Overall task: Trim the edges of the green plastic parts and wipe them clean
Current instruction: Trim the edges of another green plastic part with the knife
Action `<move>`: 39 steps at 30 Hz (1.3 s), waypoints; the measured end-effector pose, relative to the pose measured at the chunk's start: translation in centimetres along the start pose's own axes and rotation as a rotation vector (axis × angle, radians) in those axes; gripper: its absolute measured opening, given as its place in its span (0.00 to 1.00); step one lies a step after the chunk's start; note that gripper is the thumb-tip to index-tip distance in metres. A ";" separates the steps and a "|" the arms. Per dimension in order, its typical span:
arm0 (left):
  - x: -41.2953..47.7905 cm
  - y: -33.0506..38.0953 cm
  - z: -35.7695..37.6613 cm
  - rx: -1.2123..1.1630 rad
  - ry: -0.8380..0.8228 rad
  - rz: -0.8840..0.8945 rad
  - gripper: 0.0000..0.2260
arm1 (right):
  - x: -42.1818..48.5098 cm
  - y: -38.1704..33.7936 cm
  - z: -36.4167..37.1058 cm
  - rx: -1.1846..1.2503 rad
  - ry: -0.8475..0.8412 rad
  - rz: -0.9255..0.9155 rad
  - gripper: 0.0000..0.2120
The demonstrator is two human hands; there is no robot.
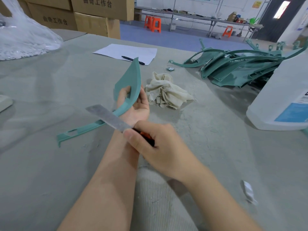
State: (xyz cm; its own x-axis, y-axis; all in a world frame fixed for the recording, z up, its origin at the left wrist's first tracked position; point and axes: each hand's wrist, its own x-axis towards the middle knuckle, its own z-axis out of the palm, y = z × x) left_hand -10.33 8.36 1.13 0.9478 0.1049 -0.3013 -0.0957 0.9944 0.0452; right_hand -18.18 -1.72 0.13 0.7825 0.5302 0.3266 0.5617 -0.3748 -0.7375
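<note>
Factory workshop — stacked cardboard boxes (pixel 100 12), long workbench (pixel 200 17), orange stools (pixel 154 24), heap of green plastic parts (pixel 233 67)

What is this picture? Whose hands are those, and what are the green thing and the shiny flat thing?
There is no machine here. A person wears a camera on their head, so you look down at their own two hands. The left hand holds a curved green plastic part. The right hand grips a flat metal blade, the sort used to trim edges. On the grey table lie a crumpled cloth for wiping, a pile of green parts, a sheet of paper with a black pen, and a big white bottle.
</note>
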 end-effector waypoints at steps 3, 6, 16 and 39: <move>0.5 0.3 -0.3 -0.047 -0.011 -0.002 0.07 | -0.5 -0.4 -0.3 0.101 -0.140 -0.010 0.18; 0.6 -0.1 -0.6 0.011 -0.041 0.000 0.06 | -0.7 -0.8 -1.3 0.232 -0.329 0.016 0.16; -0.1 -0.9 0.0 0.238 -0.117 0.069 0.10 | 0.7 1.8 -4.8 0.437 0.298 0.475 0.21; -0.8 -1.4 0.4 0.579 -0.493 -0.068 0.07 | 0.8 4.8 -4.9 -0.064 0.312 0.475 0.18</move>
State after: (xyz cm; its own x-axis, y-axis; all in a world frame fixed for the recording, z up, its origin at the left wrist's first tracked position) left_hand -10.82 6.87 1.66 0.9850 -0.1100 0.1331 0.0136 0.8180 0.5751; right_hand -13.57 -6.79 -0.26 0.9898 0.0468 0.1344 0.1370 -0.5679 -0.8116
